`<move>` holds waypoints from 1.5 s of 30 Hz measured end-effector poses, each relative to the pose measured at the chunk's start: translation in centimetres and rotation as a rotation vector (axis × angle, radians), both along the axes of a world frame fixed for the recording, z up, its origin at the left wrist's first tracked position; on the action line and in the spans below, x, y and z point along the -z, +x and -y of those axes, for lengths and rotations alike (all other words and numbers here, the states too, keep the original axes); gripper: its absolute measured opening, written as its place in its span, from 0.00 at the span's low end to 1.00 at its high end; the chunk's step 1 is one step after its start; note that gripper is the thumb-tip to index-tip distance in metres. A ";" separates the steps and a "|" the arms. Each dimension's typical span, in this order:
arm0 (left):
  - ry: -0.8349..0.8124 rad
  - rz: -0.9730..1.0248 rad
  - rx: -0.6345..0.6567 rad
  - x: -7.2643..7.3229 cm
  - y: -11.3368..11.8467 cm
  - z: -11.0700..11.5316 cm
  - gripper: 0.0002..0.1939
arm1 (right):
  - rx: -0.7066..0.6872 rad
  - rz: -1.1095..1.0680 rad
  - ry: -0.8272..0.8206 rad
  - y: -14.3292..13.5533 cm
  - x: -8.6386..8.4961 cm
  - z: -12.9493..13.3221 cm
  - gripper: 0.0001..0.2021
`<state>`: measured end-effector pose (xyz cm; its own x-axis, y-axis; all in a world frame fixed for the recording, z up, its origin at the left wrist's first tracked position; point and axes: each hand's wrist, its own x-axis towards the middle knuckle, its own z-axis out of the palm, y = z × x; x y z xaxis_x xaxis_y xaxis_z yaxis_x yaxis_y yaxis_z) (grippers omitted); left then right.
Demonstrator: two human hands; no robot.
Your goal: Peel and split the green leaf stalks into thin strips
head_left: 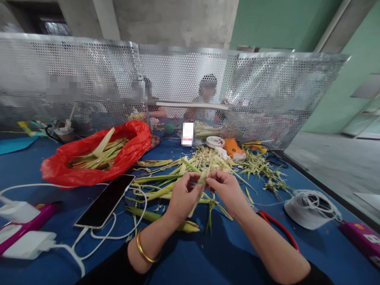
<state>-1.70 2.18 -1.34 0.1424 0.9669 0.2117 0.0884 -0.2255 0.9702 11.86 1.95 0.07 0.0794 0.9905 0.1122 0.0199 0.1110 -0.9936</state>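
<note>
Black sleeves (109,265) and bare forearms came nearest, a gold bangle (143,253) around the left wrist, above the blue counter (184,269). Left hand (183,196) and right hand (228,192) met over the middle, each grip pinched with thumb and fingers on one pale leaf strip (204,179), held clear of the loose scraps (204,156) behind. That strip looked thin and dry, so uneven tension between the two pinches could have split it along its length. Slack loops of white cable (68,248) from the phone (107,200) lay among the leaves near the left forearm; a catch there might have dragged the phone. Beside the right forearm a red-handled tool (283,229) lay partly hidden, easily knocked by an elbow. Cord heaped loosely on the white spool (305,215) could have tangled if pulled.
</note>
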 end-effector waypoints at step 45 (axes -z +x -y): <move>-0.438 0.352 -0.010 0.6 -0.2 -0.7 0.24 | 0.206 -0.330 -0.067 1.1 0.3 -1.1 0.14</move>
